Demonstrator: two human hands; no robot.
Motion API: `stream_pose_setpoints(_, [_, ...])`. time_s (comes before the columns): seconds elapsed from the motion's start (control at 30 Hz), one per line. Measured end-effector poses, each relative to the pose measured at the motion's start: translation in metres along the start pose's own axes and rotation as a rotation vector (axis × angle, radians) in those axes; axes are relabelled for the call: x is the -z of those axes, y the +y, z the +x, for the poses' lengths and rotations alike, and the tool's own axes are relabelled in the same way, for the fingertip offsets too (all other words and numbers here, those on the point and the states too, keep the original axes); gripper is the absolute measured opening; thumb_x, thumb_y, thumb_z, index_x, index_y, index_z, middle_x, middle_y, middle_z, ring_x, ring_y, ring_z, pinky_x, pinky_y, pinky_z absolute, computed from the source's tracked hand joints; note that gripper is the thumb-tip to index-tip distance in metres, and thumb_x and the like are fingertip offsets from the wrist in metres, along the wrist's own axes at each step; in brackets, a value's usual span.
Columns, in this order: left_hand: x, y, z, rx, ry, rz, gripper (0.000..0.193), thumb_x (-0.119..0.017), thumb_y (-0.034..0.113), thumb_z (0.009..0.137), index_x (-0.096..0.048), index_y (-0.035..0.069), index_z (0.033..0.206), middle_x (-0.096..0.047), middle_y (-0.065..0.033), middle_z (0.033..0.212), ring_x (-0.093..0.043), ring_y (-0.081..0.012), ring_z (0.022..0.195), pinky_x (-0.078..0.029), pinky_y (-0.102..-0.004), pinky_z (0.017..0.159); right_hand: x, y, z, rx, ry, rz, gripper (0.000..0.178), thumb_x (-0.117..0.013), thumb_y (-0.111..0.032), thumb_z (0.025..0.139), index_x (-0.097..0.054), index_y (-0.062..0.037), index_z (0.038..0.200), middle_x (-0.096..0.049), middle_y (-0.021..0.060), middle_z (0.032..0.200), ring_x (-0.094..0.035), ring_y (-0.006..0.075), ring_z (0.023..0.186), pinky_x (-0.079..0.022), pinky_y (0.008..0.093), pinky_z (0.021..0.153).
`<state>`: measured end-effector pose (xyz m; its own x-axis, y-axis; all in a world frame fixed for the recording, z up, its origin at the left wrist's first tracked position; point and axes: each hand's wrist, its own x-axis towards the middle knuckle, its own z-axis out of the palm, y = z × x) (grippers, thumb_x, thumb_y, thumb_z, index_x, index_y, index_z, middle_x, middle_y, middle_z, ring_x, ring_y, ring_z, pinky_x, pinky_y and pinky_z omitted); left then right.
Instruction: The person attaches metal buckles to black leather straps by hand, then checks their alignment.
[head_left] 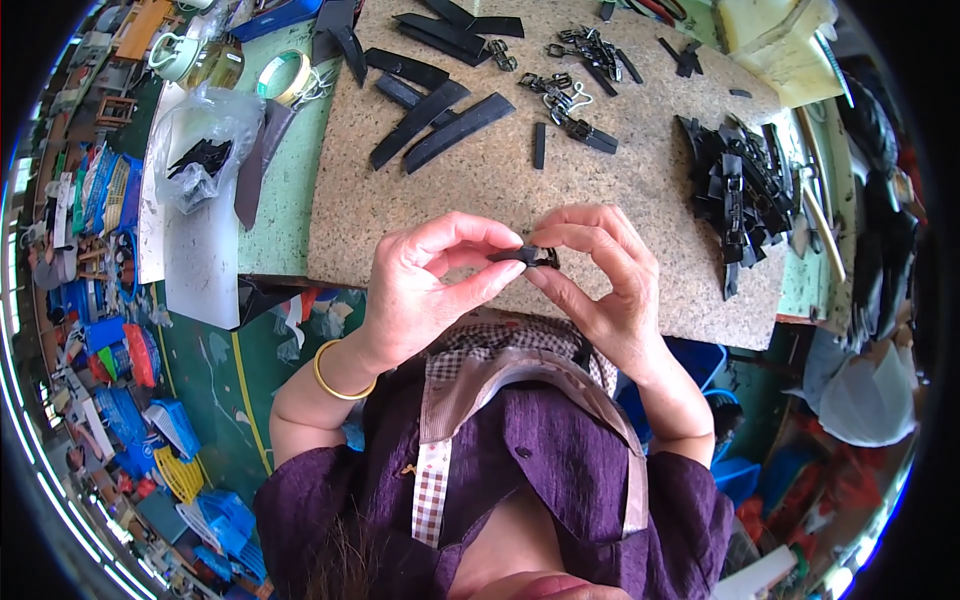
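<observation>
My left hand [425, 275] pinches a short black strap piece [510, 255] between thumb and fingertips. Thumb and index finger of my right hand [608, 265] are closed on a small dark metal buckle [545, 258], which meets the strap's end. Both are held up over the near edge of the speckled board [400, 215]; whether the strap runs through the buckle is too small to tell. Beyond my hands lie a loose short black strip [540, 146], several wide black curved strips [460, 130] and a cluster of buckles [590, 48].
A pile of black straps with buckles [735, 190] lies at the right. On the left side stand a clear plastic bag [205, 140], a roll of tape [284, 76] and a lidded jug [190, 60]. A yellowish block-like container [775, 45] sits at the far right.
</observation>
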<state>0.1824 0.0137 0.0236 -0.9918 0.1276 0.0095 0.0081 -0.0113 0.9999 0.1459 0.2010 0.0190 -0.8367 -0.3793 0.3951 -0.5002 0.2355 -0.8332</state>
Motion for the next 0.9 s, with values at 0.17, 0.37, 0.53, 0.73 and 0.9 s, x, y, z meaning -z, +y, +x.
stream_pose_setpoints(0.17, [-0.001,-0.009,0.007,-0.190,-0.024,0.042,0.017,-0.069,-0.006,0.076,-0.064,0.000,0.091,-0.066,-0.0069,0.090,-0.065,-0.0127,0.083,-0.054,-0.0239,0.075,-0.007,0.006,-0.014,-0.041,0.018,0.053,0.019,-0.072,0.001,0.070,-0.060,-0.0042,0.084,-0.063,0.0063,0.076,-0.064,0.0188,0.066,-0.049,0.0284,0.058])
stream_pose_setpoints(0.37, [0.002,-0.013,0.010,-0.322,-0.109,0.307,0.013,-0.070,-0.003,0.075,-0.064,0.002,0.085,-0.064,-0.0081,0.085,-0.064,-0.0174,0.077,-0.052,-0.0270,0.067,-0.018,0.010,-0.017,-0.044,0.121,0.014,0.017,-0.069,0.004,0.069,-0.060,-0.0032,0.082,-0.062,0.0060,0.075,-0.063,0.0160,0.063,-0.048,0.0251,0.052])
stream_pose_setpoints(0.53, [0.013,-0.011,0.014,-0.077,-0.247,-0.091,0.013,-0.067,-0.001,0.081,-0.066,0.000,0.093,-0.066,-0.0061,0.088,-0.062,-0.0111,0.083,-0.051,-0.0247,0.073,-0.001,0.012,-0.014,-0.154,-0.006,0.295,0.014,-0.067,0.003,0.073,-0.064,-0.0048,0.085,-0.062,0.0028,0.075,-0.061,0.0115,0.064,-0.046,0.0231,0.049])
stream_pose_setpoints(0.73, [0.021,-0.005,0.024,0.354,-0.511,-0.126,0.015,-0.065,0.002,0.084,-0.067,-0.003,0.098,-0.069,-0.0069,0.084,-0.065,-0.0105,0.076,-0.052,-0.0220,0.071,0.014,0.007,-0.012,-0.391,-0.335,0.591,0.011,-0.071,0.002,0.077,-0.064,-0.0009,0.085,-0.061,0.0049,0.077,-0.061,0.0095,0.068,-0.048,0.0191,0.055])
stream_pose_setpoints(0.9, [0.017,-0.005,0.024,0.332,-0.452,-0.085,0.013,-0.065,0.002,0.084,-0.066,-0.005,0.095,-0.068,-0.0088,0.084,-0.066,-0.0116,0.074,-0.054,-0.0229,0.071,0.012,0.003,-0.016,-0.650,-0.266,0.639,0.016,-0.067,-0.003,0.083,-0.062,0.0035,0.097,-0.065,0.0067,0.084,-0.063,0.0101,0.072,-0.052,0.0227,0.063])
